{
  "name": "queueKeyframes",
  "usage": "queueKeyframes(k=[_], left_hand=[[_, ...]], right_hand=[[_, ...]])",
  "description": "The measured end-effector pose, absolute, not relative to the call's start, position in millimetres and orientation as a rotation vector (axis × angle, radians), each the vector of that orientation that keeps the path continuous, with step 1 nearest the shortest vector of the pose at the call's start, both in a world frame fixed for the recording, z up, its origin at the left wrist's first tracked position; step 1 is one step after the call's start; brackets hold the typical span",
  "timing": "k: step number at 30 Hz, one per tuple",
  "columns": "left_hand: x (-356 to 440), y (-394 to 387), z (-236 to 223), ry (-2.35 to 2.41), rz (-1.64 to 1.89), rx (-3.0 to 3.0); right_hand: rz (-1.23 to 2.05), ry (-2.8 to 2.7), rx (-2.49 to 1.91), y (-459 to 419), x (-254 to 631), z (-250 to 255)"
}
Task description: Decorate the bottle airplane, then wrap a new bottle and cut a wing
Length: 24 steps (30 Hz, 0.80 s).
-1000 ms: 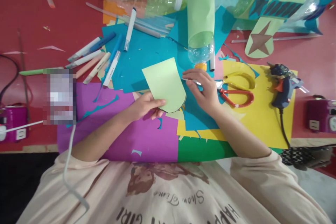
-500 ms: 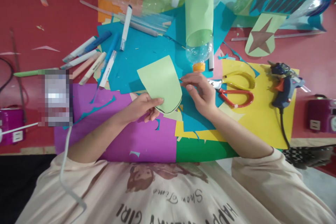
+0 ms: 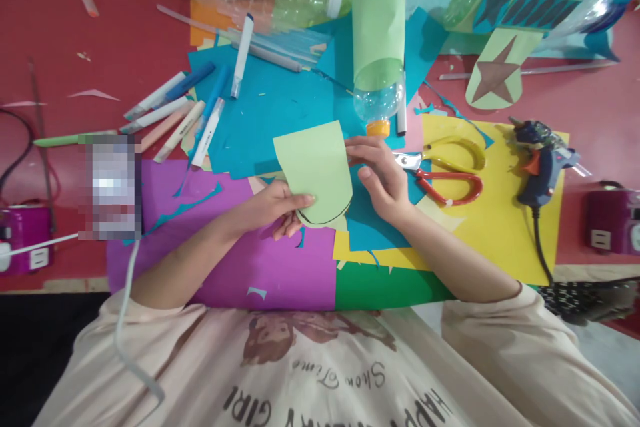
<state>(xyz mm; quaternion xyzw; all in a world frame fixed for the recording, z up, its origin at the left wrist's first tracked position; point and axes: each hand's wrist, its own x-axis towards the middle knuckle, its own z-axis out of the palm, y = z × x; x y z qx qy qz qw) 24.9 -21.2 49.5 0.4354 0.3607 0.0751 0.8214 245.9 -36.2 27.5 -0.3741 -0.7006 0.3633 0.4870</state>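
Observation:
Between thumb and fingers, my left hand (image 3: 283, 208) pinches a light green paper piece (image 3: 320, 170) by its lower left side. The piece has a straight top, a rounded bottom and a black line along the curve. My right hand (image 3: 381, 177) is at the paper's right edge, its fingers loosely bent and thumb apart; whether the fingertips touch the edge is hard to tell. Just right of that hand lie scissors (image 3: 450, 187) with one yellow and one red handle. Beyond it rests a clear bottle (image 3: 379, 90) wrapped in green paper, its orange cap towards me.
Several markers (image 3: 200, 127) lie at the left on blue paper (image 3: 270, 100). A glue gun (image 3: 543, 160) rests on yellow paper (image 3: 505, 240) at the right. A phone (image 3: 113, 187) with a cable lies on the left, and a decorated paper-and-bottle model (image 3: 535, 7) stands at the far right.
The green paper has turned more upright and shifted slightly right and down. My left thumb still grips it, and my right hand stays beside its edge.

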Motion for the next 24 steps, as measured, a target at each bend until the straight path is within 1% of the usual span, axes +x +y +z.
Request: queueKeyframes(k=[5,10,16,24], left_hand=[[21.3,-19.4,49.8,0.750,0.082,0.924],[19.3,-19.9,48.8,0.740,0.068,0.927],[18.3,-18.9,46.2,0.701,0.052,0.923],[16.7,-18.8,45.2,0.693,0.026,0.898]], right_hand=[[0.827,-1.682,-0.893,-35.9,246.7,21.3],[0.825,-1.654,-0.948,-34.7,246.9,20.3],[0.732,-1.729,-0.983,-33.9,248.5,21.9],[0.819,-1.703,-0.925,-35.2,249.6,21.5]])
